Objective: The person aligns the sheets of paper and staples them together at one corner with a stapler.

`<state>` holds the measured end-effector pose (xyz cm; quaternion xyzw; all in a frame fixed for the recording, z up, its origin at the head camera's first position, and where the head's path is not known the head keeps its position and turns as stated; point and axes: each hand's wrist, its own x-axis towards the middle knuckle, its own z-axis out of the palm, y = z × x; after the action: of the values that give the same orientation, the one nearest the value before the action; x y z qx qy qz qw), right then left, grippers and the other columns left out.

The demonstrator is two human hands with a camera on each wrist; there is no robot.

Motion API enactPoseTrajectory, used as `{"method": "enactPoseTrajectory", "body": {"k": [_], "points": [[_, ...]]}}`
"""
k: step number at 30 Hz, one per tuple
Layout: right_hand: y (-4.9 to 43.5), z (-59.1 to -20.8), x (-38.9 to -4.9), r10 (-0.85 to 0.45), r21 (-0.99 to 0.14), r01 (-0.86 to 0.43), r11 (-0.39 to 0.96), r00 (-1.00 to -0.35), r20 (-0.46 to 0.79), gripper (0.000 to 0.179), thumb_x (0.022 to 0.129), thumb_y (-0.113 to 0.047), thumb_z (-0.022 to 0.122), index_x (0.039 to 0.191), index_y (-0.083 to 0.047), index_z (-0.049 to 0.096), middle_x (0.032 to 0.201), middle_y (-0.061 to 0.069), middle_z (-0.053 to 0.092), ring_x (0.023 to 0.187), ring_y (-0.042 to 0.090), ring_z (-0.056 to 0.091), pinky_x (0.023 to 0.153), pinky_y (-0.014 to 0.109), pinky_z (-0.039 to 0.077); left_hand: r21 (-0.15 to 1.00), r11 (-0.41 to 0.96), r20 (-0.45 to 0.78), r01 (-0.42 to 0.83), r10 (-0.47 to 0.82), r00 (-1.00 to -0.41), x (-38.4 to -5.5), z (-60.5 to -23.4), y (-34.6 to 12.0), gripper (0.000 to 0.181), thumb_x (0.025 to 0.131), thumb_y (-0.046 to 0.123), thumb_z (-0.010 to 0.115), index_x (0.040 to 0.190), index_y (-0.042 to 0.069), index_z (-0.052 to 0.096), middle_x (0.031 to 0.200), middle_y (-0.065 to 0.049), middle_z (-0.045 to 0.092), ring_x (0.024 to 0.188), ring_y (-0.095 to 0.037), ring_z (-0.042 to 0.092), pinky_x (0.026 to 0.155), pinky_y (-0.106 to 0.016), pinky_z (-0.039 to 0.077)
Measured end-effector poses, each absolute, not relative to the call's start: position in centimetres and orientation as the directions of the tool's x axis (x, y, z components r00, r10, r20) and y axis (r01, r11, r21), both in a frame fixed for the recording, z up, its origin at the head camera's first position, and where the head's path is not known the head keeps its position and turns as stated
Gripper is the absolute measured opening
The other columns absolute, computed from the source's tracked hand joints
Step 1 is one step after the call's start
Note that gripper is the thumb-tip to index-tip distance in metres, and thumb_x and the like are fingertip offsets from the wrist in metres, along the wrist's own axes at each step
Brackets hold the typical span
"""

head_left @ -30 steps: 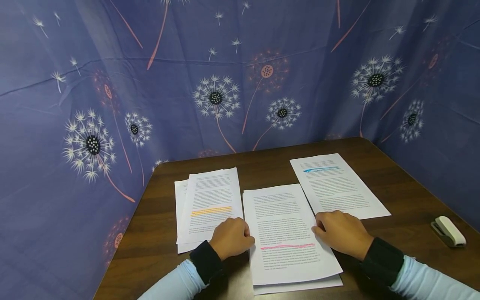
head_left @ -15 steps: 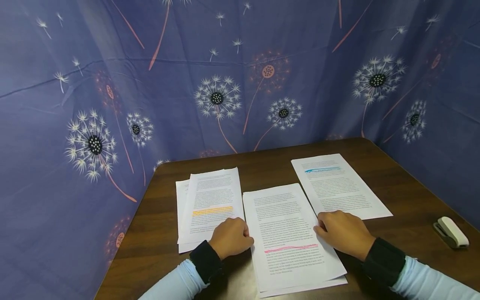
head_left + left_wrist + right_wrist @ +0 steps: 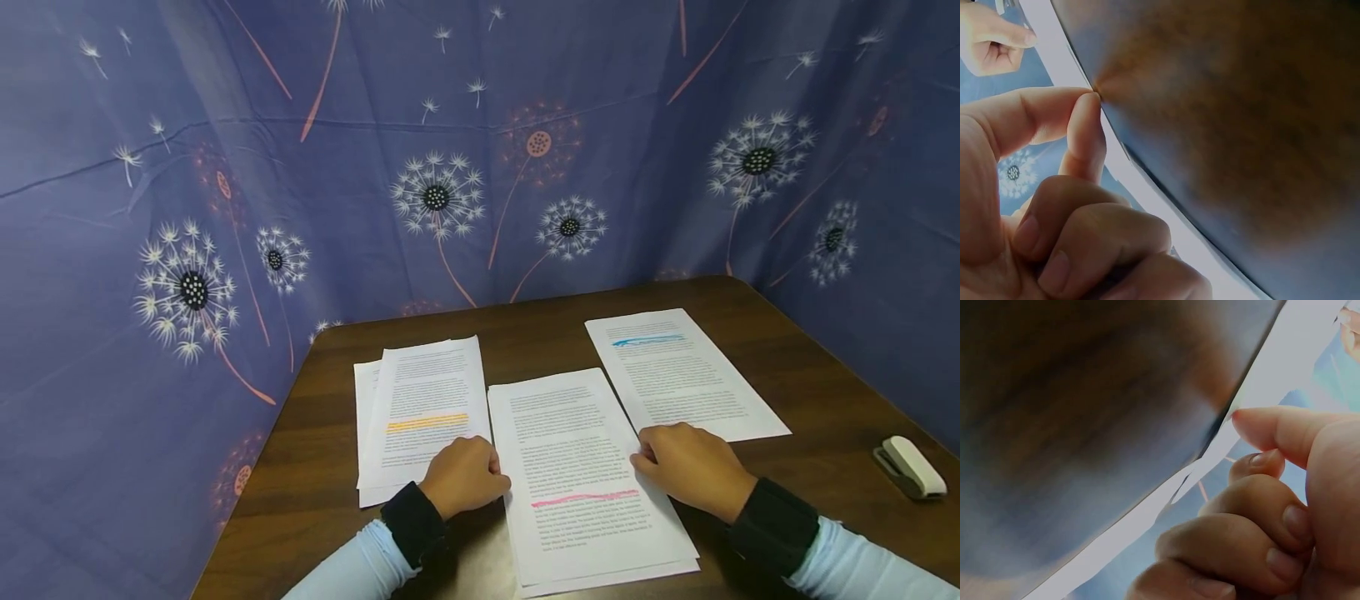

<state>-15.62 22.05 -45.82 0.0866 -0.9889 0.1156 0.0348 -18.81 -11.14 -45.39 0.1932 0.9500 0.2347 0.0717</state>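
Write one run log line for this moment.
left hand: pinches left edge of pink-marked stack; right hand: holds right edge; orange-marked sheet: left; blue-marked sheet: right; stapler: far right

Can slip along the left edge of the desk (image 3: 292, 483), or from the back edge's middle to the pink-marked papers (image 3: 577, 458). Blocked near the right edge by the white stapler (image 3: 915, 467).

Office-like corner: desk (image 3: 534, 346), printed pages (image 3: 573, 458)
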Motion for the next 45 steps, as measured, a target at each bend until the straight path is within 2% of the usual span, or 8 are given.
{"method": "enactPoseTrajectory", "body": {"k": [11, 20, 23, 26, 30, 33, 38, 45], "points": [[22.2, -45.7, -15.9, -0.172, -0.23, -0.196, 0.953, -0.978, 0.12, 0.033, 0.09, -0.028, 0.075, 0.065, -0.024, 0.052, 0.056, -0.009, 0.045, 0.052, 0.011, 0.042, 0.048, 0.029, 0.03, 0.496, 0.796, -0.057, 0.346, 0.428, -0.902, -19.1, -45.2, -11.3, 0.026, 0.081, 0.026, 0.076, 0.058, 0.024, 0.065, 0.051, 0.013, 0.057, 0.051, -0.01, 0.053, 0.046, -0.029, 0.038], [21.6, -45.1, -16.4, -0.182, -0.245, -0.225, 0.943, -0.966, 0.185, 0.033, 0.088, -0.031, 0.079, 0.07, -0.025, 0.052, 0.055, -0.009, 0.043, 0.052, 0.01, 0.041, 0.047, 0.029, 0.029, 0.493, 0.781, 0.074, 0.383, 0.401, -0.913, -20.0, -44.6, -12.7, 0.028, 0.088, 0.02, 0.068, 0.06, 0.023, 0.063, 0.052, 0.013, 0.053, 0.05, -0.009, 0.05, 0.045, -0.028, 0.037], [20.8, -44.6, -16.9, -0.198, -0.239, -0.24, 0.941, -0.962, 0.186, 0.03, 0.087, -0.032, 0.079, 0.072, -0.025, 0.054, 0.054, -0.009, 0.042, 0.05, 0.011, 0.04, 0.046, 0.029, 0.028, 0.475, 0.808, 0.083, 0.349, 0.354, -0.931, -20.9, -44.2, -13.9, 0.022, 0.09, 0.02, 0.069, 0.068, 0.021, 0.066, 0.06, 0.007, 0.056, 0.056, -0.012, 0.05, 0.048, -0.03, 0.039], [19.7, -44.0, -17.7, -0.228, -0.223, -0.275, 0.935, -0.95, 0.214, 0.029, 0.085, -0.033, 0.08, 0.073, -0.024, 0.056, 0.054, -0.008, 0.04, 0.049, 0.011, 0.038, 0.045, 0.029, 0.027, 0.434, 0.855, 0.079, 0.286, 0.28, -0.957, -21.9, -43.6, -15.4, 0.011, 0.09, 0.025, 0.072, 0.084, 0.015, 0.072, 0.076, 0.0, 0.063, 0.066, -0.015, 0.054, 0.056, -0.034, 0.045], [18.0, -43.2, -19.2, -0.268, -0.209, -0.321, 0.924, -0.931, 0.247, 0.026, 0.083, -0.035, 0.081, 0.077, -0.022, 0.06, 0.061, -0.008, 0.047, 0.053, 0.012, 0.041, 0.047, 0.03, 0.03, 0.337, 0.924, 0.085, 0.18, 0.16, -0.983, -23.1, -42.9, -17.8, 0.039, 0.088, 0.037, 0.077, 0.111, 0.006, 0.072, 0.105, -0.012, 0.066, 0.09, -0.027, 0.061, 0.079, -0.045, 0.053], [16.6, -42.9, -20.3, -0.284, -0.197, -0.333, 0.922, -0.928, 0.24, 0.025, 0.083, -0.038, 0.081, 0.083, -0.02, 0.064, 0.071, -0.007, 0.055, 0.058, 0.012, 0.045, 0.049, 0.029, 0.035, 0.273, 0.955, 0.073, 0.113, 0.097, -0.993, -23.8, -42.3, -19.6, 0.063, 0.088, 0.047, 0.077, 0.125, -0.002, 0.066, 0.12, -0.021, 0.061, 0.108, -0.038, 0.06, 0.093, -0.054, 0.05], [15.0, -42.8, -21.7, -0.299, -0.177, -0.343, 0.923, -0.925, 0.236, 0.032, 0.081, -0.041, 0.082, 0.095, -0.014, 0.071, 0.089, 0.001, 0.066, 0.064, 0.014, 0.052, 0.053, 0.029, 0.043, 0.237, 0.97, 0.042, 0.054, 0.046, -0.998, -24.5, -41.1, -22.0, 0.079, 0.087, 0.056, 0.075, 0.129, -0.009, 0.059, 0.133, -0.031, 0.054, 0.12, -0.049, 0.053, 0.098, -0.063, 0.044], [13.8, -43.0, -23.5, -0.278, -0.197, -0.332, 0.923, -0.926, 0.255, 0.051, 0.084, -0.046, 0.08, 0.115, -0.007, 0.07, 0.107, 0.012, 0.066, 0.082, 0.023, 0.064, 0.065, 0.038, 0.056, 0.218, 0.976, -0.013, 0.002, 0.005, -1.0, -25.3, -40.2, -24.3, 0.097, 0.086, 0.063, 0.072, 0.14, -0.014, 0.049, 0.137, -0.034, 0.047, 0.125, -0.052, 0.049, 0.101, -0.065, 0.041]]}}
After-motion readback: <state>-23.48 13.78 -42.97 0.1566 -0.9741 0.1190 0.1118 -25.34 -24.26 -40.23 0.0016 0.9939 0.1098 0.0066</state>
